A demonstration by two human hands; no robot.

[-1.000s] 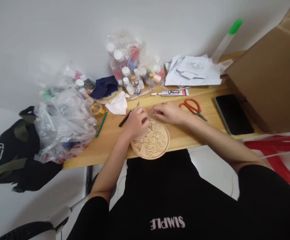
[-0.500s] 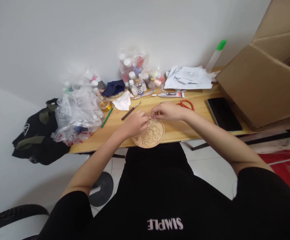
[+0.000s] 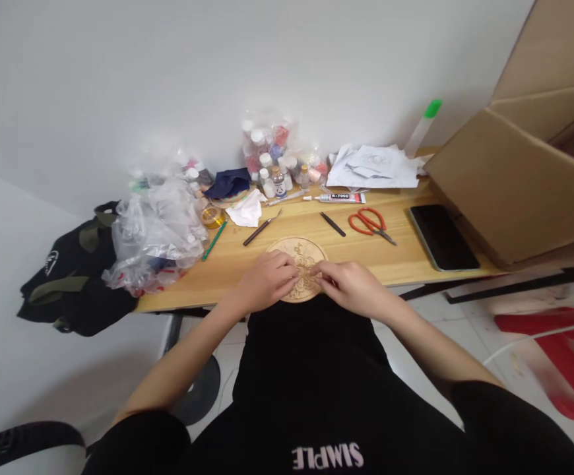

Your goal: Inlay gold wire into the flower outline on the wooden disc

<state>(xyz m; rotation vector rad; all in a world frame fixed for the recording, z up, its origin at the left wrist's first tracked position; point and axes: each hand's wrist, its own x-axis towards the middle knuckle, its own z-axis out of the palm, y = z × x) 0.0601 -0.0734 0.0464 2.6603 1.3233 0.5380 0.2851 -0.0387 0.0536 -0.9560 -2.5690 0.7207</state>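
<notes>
A round wooden disc (image 3: 291, 245) with a raised flower pattern lies at the table's front edge, partly covered by both hands. My left hand (image 3: 267, 280) rests over its left side, with thumb and fingers pressed together above the pattern. From the right, my right hand (image 3: 351, 285) reaches over the disc, its thumb and index finger pinched near the centre. Whatever either pinch holds is too small to make out. Behind the disc lie dark tweezers (image 3: 333, 224), a thin dark-handled tool (image 3: 258, 232) and red-handled pliers or scissors (image 3: 367, 223).
Plastic bags (image 3: 156, 221), a green pencil (image 3: 214, 240) and a tape roll (image 3: 212, 218) sit left. Bottles (image 3: 279, 183), a glue tube (image 3: 341, 198) and papers (image 3: 373, 166) line the back. A phone (image 3: 443, 236) and a cardboard box (image 3: 495, 191) are right.
My right hand has come down from the disc's far edge to its right side, uncovering the tweezers and the red-handled tool. My left hand has lowered slightly. The camera view has shifted a little.
</notes>
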